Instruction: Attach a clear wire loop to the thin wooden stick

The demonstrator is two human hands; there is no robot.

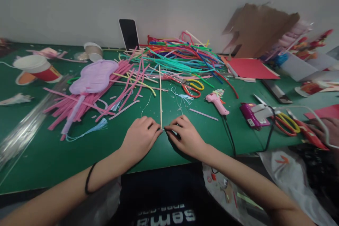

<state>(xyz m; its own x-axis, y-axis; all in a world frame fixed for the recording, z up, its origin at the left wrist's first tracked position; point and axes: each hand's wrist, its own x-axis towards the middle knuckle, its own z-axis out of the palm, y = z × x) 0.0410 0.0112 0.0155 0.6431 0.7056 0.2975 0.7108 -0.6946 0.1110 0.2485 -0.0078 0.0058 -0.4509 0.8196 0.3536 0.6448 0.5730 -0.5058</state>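
Note:
A thin wooden stick (160, 99) points away from me on the green table, its near end between my hands. My left hand (141, 134) pinches at that end, thumb and fingers closed. Just to the right, my right hand (186, 136) has its fingertips pressed together on what looks like a fine thread; the exact grip is too small to make out. Beyond my right hand lies a light blue tassel (185, 97), with thin thread running down towards the fingers. Another loose thread (146, 106) curves behind my left hand.
Left lie a purple fluffy fan shape (92, 76), pink pipe cleaners (79, 107) and a paper cup (39, 69). Coloured pipe cleaners (180, 58) and a phone (129, 34) are behind. Right are scissors (192, 88), a pink glue gun (218, 103), a power strip (254, 114) and another person's hand (327, 129).

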